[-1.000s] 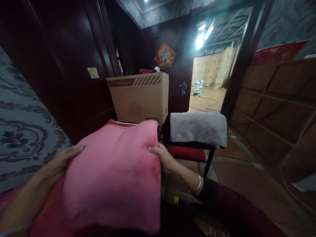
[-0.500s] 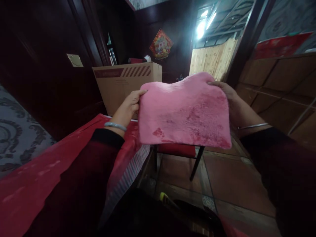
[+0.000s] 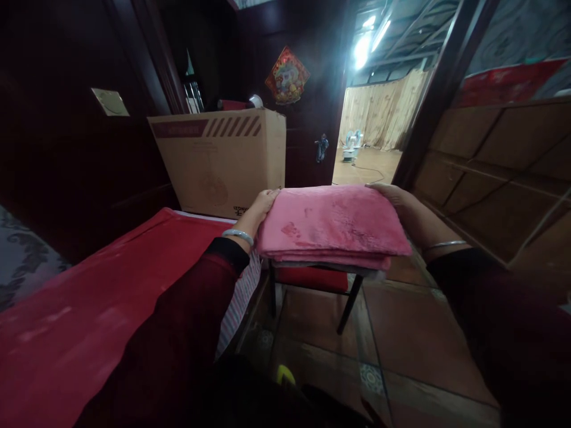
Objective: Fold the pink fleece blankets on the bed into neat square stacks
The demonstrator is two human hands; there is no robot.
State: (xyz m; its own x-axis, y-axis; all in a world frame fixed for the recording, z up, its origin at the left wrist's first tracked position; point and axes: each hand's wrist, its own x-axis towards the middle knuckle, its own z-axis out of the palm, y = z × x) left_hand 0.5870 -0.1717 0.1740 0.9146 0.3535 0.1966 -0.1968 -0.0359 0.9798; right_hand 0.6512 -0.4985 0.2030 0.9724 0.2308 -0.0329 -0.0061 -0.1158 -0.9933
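A folded pink towel (image 3: 332,229) lies flat on top of a grey towel, of which only a thin edge (image 3: 375,274) shows, on a red-seated stool (image 3: 312,279). My left hand (image 3: 261,207) grips the pink towel's left edge. My right hand (image 3: 395,199) holds its far right corner, fingers curled over the cloth. Both wrists carry bangles, and dark red sleeves cover my forearms.
A red cloth (image 3: 89,309) covers the surface at my left. A large cardboard box (image 3: 223,160) stands behind it against dark wood panelling. An open doorway (image 3: 366,148) leads to a lit room with a fan. Brown floor tiles (image 3: 401,333) lie below the stool; wooden panelling runs along the right.
The pink towel went from my lap up and forward, held spread in the air, and now lies flat on the grey towel on the stool. Both hands travelled with it.
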